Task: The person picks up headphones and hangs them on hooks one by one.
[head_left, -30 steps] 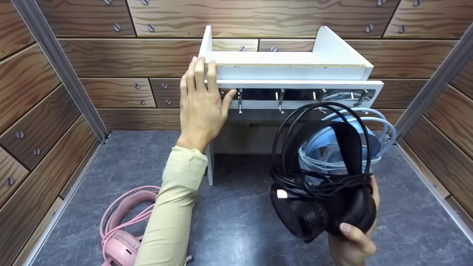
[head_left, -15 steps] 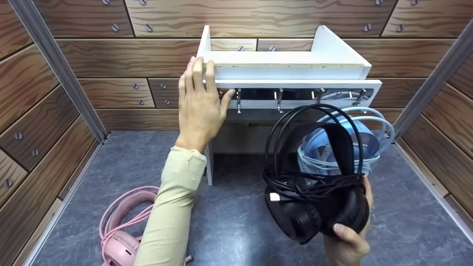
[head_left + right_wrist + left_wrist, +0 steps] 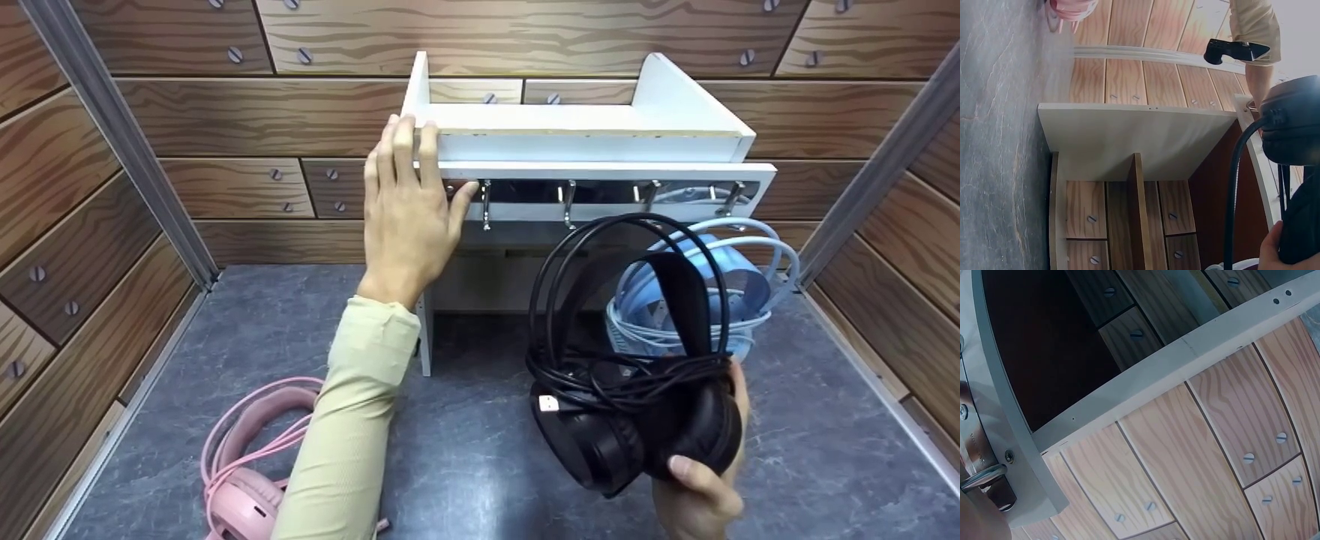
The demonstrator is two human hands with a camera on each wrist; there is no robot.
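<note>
My left hand [image 3: 412,217] lies over the left end of a white shelf rack [image 3: 600,171], fingers extended across the rail and thumb beside the leftmost hook [image 3: 486,206]. In the left wrist view, a bit of that hand shows by a metal hook [image 3: 985,477]. My right hand [image 3: 701,495] grips black headphones [image 3: 592,450] by an ear cup, thumb in front and fingers behind. Their cable is bundled, looping up above the band, with a white-tipped plug [image 3: 549,403]. The headphones are held in front of the rack's right half, below the hooks.
Light-blue headphones [image 3: 739,281] are at the rack's right end, partly hidden behind the black pair. Pink headphones [image 3: 244,502] lie on the grey table [image 3: 465,465] at front left, partly covered by the left sleeve [image 3: 345,442]. Wood-patterned walls [image 3: 285,120] enclose the table.
The right hand and black headphones have shifted left and slightly down, uncovering more of the light-blue pair. The left hand stays on the rack.
</note>
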